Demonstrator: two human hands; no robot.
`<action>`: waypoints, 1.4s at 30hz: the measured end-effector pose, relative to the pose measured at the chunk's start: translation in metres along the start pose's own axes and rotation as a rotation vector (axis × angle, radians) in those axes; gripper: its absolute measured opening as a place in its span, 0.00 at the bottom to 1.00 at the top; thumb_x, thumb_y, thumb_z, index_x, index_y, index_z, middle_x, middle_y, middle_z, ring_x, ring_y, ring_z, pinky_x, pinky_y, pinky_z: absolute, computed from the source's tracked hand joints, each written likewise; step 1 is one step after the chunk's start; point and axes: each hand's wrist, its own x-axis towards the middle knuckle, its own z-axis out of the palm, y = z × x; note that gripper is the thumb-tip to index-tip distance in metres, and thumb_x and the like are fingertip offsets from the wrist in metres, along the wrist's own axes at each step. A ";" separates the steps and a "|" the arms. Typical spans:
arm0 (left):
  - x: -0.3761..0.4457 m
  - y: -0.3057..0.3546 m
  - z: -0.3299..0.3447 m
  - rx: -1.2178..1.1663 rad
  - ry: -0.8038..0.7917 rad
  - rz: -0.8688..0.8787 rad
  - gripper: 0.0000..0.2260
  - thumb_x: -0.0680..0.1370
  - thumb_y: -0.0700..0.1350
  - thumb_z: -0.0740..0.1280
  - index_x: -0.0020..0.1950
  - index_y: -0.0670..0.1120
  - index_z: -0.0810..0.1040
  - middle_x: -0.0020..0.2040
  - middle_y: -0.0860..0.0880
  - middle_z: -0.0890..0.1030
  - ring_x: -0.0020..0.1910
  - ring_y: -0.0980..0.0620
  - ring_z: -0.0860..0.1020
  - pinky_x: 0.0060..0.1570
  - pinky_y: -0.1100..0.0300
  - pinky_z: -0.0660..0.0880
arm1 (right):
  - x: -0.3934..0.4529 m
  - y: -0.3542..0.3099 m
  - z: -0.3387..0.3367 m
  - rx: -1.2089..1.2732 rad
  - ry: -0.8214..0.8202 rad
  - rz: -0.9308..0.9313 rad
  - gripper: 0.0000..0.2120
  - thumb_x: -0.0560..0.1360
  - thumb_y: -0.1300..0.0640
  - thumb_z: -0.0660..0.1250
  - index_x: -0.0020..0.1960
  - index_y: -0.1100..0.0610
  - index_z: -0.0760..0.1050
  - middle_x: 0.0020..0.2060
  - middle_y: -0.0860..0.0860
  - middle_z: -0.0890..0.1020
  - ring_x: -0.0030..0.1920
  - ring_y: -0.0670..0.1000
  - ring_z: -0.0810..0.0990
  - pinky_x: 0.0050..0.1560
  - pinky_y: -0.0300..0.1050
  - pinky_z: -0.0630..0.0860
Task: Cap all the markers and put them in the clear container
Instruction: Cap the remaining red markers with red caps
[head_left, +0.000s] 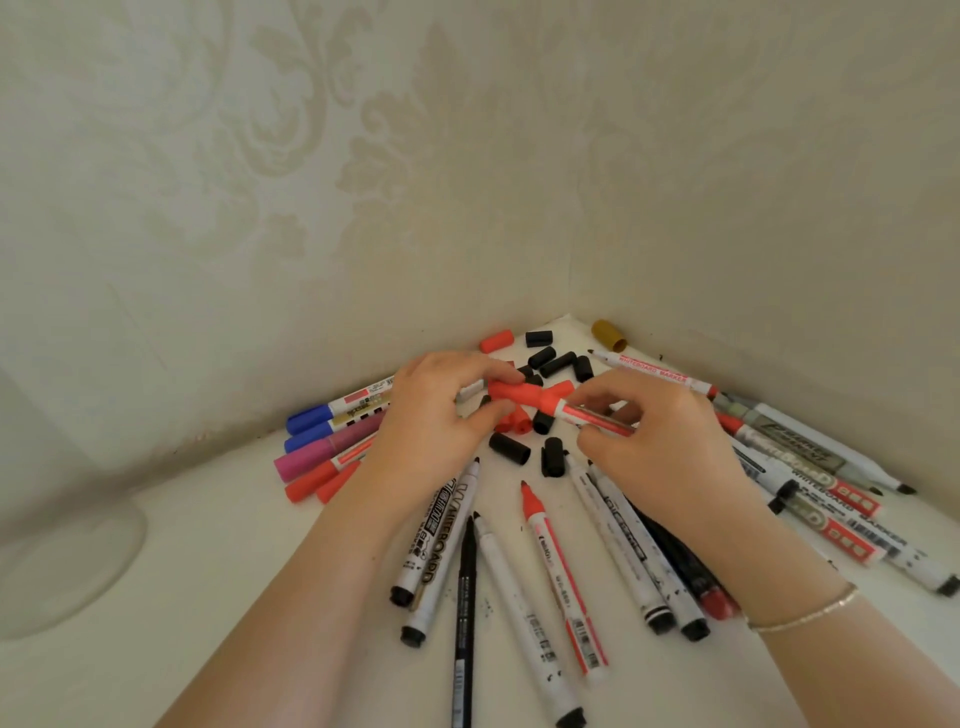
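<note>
- The clear container (67, 566) stands at the far left of the white table (208, 597), well apart from both hands.
- A row of capped markers (332, 447), blue, pink and red, lies on the table just left of the left hand, their far ends hidden under it.
- The left hand (436, 415) reaches in from the lower middle, forearm angled up and to the right, palm down. Its thumb and fingers are curled round a red cap (511, 392), pinching it at the hand's right edge.
- The red cap meets the end of a red marker (587, 415); whether it is fully seated cannot be told.
- Loose black caps (558, 364) lie scattered beyond and below that joint, with a loose red cap (496, 341) and a mustard cap (609, 334) nearer the corner of the walls.
- Uncapped markers (561, 577) fan out on the table between the two forearms, tips pointing toward the hands.
- The right hand (660, 441) comes in from the lower right, a thin bracelet (802, 613) on the wrist. Its fingers are bent round the barrel of the red marker, gripping it.
- More whiteboard markers (810, 483) lie in a heap to the right of the right hand, along the wall.
</note>
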 end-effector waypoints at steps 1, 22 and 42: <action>-0.001 0.001 -0.001 -0.003 -0.030 0.013 0.12 0.73 0.43 0.72 0.49 0.61 0.80 0.47 0.67 0.78 0.54 0.66 0.74 0.64 0.52 0.68 | 0.000 0.001 0.000 -0.012 -0.015 -0.015 0.13 0.71 0.59 0.68 0.47 0.39 0.79 0.42 0.38 0.80 0.43 0.38 0.77 0.45 0.41 0.78; -0.006 0.024 -0.008 -0.666 -0.308 -0.290 0.08 0.79 0.42 0.64 0.41 0.41 0.75 0.31 0.46 0.80 0.22 0.55 0.70 0.28 0.66 0.69 | -0.005 -0.005 0.006 0.411 -0.055 -0.129 0.04 0.69 0.50 0.73 0.43 0.44 0.84 0.35 0.50 0.84 0.25 0.43 0.65 0.27 0.37 0.66; -0.002 0.012 -0.017 -0.567 -0.299 -0.334 0.08 0.79 0.44 0.64 0.43 0.43 0.78 0.32 0.51 0.80 0.29 0.56 0.73 0.33 0.64 0.72 | -0.004 -0.015 -0.007 0.137 -0.303 0.068 0.06 0.74 0.46 0.66 0.42 0.44 0.80 0.33 0.50 0.78 0.24 0.40 0.67 0.32 0.37 0.66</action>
